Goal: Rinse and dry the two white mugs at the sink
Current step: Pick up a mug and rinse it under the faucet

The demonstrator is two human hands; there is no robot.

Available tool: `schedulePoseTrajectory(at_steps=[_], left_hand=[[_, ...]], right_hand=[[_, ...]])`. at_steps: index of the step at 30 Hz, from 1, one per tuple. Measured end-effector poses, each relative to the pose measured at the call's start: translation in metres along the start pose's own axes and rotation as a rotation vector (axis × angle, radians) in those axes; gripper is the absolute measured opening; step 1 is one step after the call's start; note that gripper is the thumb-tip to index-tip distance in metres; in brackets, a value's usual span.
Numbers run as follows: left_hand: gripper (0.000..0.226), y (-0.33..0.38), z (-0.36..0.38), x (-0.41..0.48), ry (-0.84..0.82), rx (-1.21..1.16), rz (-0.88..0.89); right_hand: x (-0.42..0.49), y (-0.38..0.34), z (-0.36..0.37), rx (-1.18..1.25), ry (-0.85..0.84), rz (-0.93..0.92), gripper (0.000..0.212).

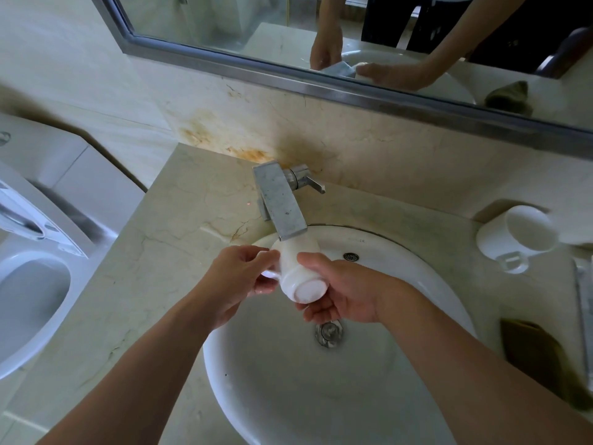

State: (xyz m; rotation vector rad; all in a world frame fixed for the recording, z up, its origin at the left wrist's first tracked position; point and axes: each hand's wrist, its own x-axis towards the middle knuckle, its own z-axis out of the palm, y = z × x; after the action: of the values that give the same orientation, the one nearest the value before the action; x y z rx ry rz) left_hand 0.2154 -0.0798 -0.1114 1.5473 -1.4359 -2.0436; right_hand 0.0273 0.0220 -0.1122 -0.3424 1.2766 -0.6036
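A white mug (300, 271) is held on its side over the round white basin (417, 284), its flat base turned toward the camera and its mouth tucked up under the spout of the square chrome tap (280, 203). The left hand (237, 281) pinches the mug's handle between closed fingers, while the right hand (340, 290) wraps around the mug's body from the right and below, thumb across the top. Whether water is running cannot be told. The chrome drain plug (329, 330) sits in the basin just below the right hand. A second white mug (516, 237) lies on its side on the beige marble counter (154, 268) right of the basin, well apart from the hands. An olive-green cloth (542, 358) lies on the counter nearer the camera. A mirror (288, 24) above reflects both arms, and a white toilet (35, 284) stands left of the counter
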Motion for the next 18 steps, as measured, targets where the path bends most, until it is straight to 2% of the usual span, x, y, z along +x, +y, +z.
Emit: schedulePoseTrajectory(at_steps=[7, 11, 15, 18], left_hand=[[0.022, 0.009, 0.001, 0.002, -0.019, -0.136, -0.094], [0.029, 0.006, 0.003, 0.004, -0.131, -0.115, -0.176], [0.031, 0.000, 0.008, 0.000, -0.197, -0.255, -0.262], [0.018, -0.006, 0.017, -0.007, -0.263, -0.296, -0.236]], right_hand=[[-0.002, -0.025, 0.000, -0.019, 0.010, 0.050, 0.072], [-0.007, -0.014, -0.012, -0.129, 0.032, 0.033, 0.057], [-0.018, 0.005, -0.026, -0.236, 0.059, -0.047, 0.043], [-0.027, 0.007, -0.036, -0.305, 0.049, -0.098, 0.052]])
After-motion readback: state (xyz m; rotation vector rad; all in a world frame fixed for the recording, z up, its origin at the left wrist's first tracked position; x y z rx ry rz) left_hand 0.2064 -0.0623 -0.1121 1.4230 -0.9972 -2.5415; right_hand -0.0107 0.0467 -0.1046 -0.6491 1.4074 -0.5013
